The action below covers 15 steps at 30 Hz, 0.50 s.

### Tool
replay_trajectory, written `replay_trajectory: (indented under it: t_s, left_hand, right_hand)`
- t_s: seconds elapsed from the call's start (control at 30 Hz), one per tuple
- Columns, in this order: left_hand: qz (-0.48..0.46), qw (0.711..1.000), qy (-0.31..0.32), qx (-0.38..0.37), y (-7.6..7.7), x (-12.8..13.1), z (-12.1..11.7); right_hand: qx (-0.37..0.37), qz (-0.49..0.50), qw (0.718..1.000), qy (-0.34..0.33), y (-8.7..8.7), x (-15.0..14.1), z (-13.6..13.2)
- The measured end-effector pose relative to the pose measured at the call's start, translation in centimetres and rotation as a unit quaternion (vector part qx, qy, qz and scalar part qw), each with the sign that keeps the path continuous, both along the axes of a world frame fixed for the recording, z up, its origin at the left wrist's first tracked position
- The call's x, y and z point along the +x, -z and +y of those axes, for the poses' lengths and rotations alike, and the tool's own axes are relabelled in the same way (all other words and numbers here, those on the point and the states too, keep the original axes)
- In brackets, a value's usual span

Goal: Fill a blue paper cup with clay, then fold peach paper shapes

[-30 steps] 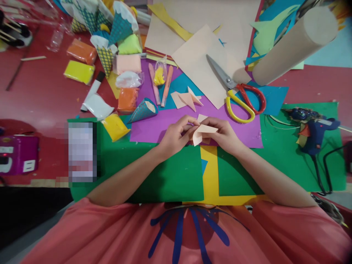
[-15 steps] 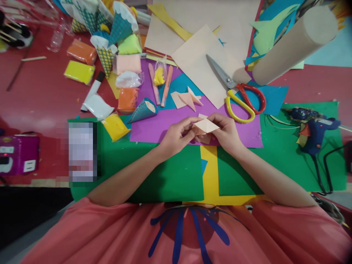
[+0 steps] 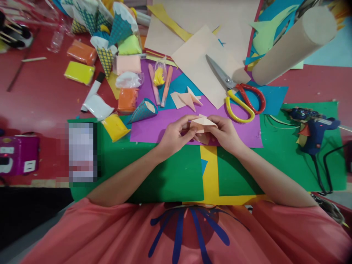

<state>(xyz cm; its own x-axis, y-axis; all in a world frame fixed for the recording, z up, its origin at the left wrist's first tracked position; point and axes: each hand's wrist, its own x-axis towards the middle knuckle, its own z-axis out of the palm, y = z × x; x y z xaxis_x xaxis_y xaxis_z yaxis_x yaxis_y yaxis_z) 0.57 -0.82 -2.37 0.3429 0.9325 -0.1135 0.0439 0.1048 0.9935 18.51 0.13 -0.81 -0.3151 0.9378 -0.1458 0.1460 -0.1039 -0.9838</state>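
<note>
Between both hands is a small folded piece of cream paper [image 3: 202,122], held just above the purple sheet [image 3: 159,126]. My left hand [image 3: 176,134] pinches its left side, thumb in front. From the right, my right hand [image 3: 225,132] grips it with thumb and fingers closed. Some fingertips are hidden behind the paper. Just beyond the hands lie folded cream paper pieces [image 3: 188,99]. Scissors [image 3: 233,88] with one yellow and one red handle rest at the upper right, partly on a cream sheet [image 3: 198,55]. A small blue cone [image 3: 143,110] lies left of my left hand.
Packs of coloured clay [image 3: 128,99] and decorated paper cones [image 3: 123,24] crowd the upper left. A phone [image 3: 82,152] lies on the green sheet [image 3: 165,176]. At the right are a blue glue gun [image 3: 313,132] with its cord and a thick cream paper roll [image 3: 291,46].
The folded paper has tilted and shifted slightly left in my fingers. My right thumb has moved inward over its front. The things on the table stay in place.
</note>
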Motion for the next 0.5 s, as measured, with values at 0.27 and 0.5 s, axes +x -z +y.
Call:
replay_trajectory:
  t_s: [0.27, 0.5]
  left_hand:
    - [-0.006, 1.000, -0.013, 0.007, 0.15, -0.03, 0.09]
    - [-0.037, 0.999, -0.002, 0.013, -0.49, -0.11, 0.24]
  right_hand:
    - [0.025, -0.015, 0.999, -0.039, -0.09, 0.22, 0.13]
    - [0.017, -0.020, 0.999, -0.022, -0.09, 0.21, 0.13]
